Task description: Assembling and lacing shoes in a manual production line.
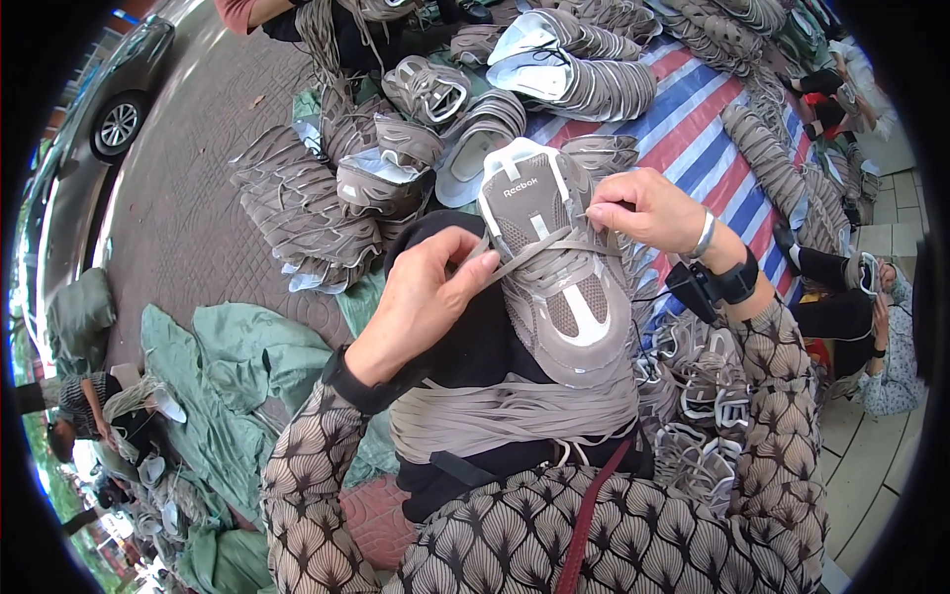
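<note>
A grey-taupe sneaker upper [586,348] with white trim rests on my lap, its toe toward me and its tongue standing up at the far end. A flat grey shoelace [542,253] crosses over its throat. My left hand [424,295] pinches the lace between thumb and fingers at the upper's left side. On the right, my right hand [648,210] is closed in a pinch beside the eyelets, with a bit of lace at its fingertips. Across my thighs, just below the toe, lies a thick bundle of loose grey laces [515,416].
Stacked uppers [307,203] lie ahead to the left, more [599,89] on a striped tarp [683,129]. Laced uppers [708,371] sit by my right forearm. Green sheeting [218,386] covers ground at left. People work nearby; a car [109,89] stands far left.
</note>
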Demonstrator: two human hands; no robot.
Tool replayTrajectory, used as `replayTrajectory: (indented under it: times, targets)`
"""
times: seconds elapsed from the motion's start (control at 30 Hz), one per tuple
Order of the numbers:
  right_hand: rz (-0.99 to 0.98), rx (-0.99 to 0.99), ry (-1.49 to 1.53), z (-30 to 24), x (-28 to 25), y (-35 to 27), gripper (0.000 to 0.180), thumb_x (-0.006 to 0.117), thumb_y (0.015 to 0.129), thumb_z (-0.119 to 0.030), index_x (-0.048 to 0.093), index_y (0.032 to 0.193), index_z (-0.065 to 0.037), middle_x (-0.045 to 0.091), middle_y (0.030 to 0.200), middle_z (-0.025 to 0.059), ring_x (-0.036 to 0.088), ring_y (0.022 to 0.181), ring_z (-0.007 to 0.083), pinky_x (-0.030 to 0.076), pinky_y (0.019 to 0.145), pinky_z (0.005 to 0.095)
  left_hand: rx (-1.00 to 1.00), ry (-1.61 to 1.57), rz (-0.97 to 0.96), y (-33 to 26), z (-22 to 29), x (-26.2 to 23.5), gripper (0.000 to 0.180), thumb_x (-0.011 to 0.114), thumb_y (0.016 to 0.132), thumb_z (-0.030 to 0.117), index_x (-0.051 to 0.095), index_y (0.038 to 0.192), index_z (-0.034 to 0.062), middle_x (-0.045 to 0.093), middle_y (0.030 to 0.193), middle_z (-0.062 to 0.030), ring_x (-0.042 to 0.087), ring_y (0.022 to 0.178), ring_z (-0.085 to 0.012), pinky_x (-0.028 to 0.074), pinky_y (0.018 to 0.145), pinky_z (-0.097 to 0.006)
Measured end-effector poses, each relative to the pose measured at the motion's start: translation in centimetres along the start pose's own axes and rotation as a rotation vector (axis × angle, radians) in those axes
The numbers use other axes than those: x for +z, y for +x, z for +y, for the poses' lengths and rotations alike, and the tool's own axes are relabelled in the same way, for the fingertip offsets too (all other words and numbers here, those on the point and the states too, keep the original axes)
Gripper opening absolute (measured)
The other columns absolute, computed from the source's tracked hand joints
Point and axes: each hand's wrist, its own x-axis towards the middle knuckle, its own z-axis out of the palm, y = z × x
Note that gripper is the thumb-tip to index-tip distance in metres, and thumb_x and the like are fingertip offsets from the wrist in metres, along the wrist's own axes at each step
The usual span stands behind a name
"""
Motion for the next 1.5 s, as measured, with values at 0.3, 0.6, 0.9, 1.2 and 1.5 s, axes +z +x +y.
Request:
replayTrajectory:
  times: [0.3, 0.6, 0.9, 1.2, 1.5]
  targets:
    - [0.188, -0.233, -0.844, -3.9, 2.1, 0.1, 0.014, 0.060, 0.079, -0.014, 0.058, 0.069, -0.005, 0.056, 0.070, 0.0088, 0.060, 0.070, 0.0248, 0.046, 0.064, 0.0378, 0.005, 0.029, 0.027, 1.4, -1.3, -0.4, 0.023, 0.062, 0.090, 0.022, 0.065, 0.086, -0.0015, 0.056, 0.064, 0.0006, 0.050, 0.059, -0.0057, 0.041, 0.054, -0.023]
    - [0.308, -0.182, -0.930, -5.4, 3.0, -0.6, 0.010, 0.063, 0.076, -0.010, 0.056, 0.070, -0.007, 0.054, 0.071, 0.0077, 0.058, 0.074, 0.0261, 0.046, 0.069, 0.0371, 0.055, 0.023, 0.116, -1.0, -1.4, 1.0, 0.017, 0.063, 0.090, 0.016, 0.069, 0.095, 0.0009, 0.062, 0.069, 0.0024, 0.048, 0.062, -0.0013, 0.040, 0.054, -0.021]
    - [0.297, -0.166, -0.918, -5.8, 2.9, -0.9, 0.012, 0.063, 0.079, -0.010, 0.055, 0.072, -0.004, 0.052, 0.072, 0.0103, 0.055, 0.073, 0.0287, 0.045, 0.070, 0.0380, 0.139, 0.244, 0.306, -1.0, -0.8, 1.9, 0.015, 0.065, 0.085, 0.021, 0.070, 0.089, 0.0076, 0.061, 0.059, -0.0051, 0.056, 0.050, -0.0125, 0.042, 0.050, -0.028]
    - [0.279, -0.158, -0.926, -5.9, 3.0, -1.0, 0.012, 0.064, 0.078, -0.009, 0.054, 0.073, -0.004, 0.051, 0.074, 0.0098, 0.055, 0.075, 0.0274, 0.044, 0.072, 0.0374, 0.216, 0.384, 0.312, -0.7, -0.5, 3.2, 0.012, 0.062, 0.082, 0.018, 0.065, 0.080, 0.0069, 0.061, 0.065, -0.0097, 0.061, 0.061, -0.0297, 0.046, 0.055, -0.036]
    - [-0.088, -0.475, -0.833, -6.2, -3.1, 2.5, 0.046, 0.079, 0.060, -0.016, 0.058, 0.100, -0.010, 0.055, 0.108, 0.0034, 0.048, 0.113, 0.0245, 0.037, 0.096, 0.0388, 0.796, 0.895, 0.220, 2.1, 0.2, -0.1, 0.036, 0.075, 0.066, 0.019, 0.057, 0.097, 0.0175, 0.054, 0.107, 0.0020, 0.049, 0.112, -0.0186, 0.028, 0.103, -0.042]
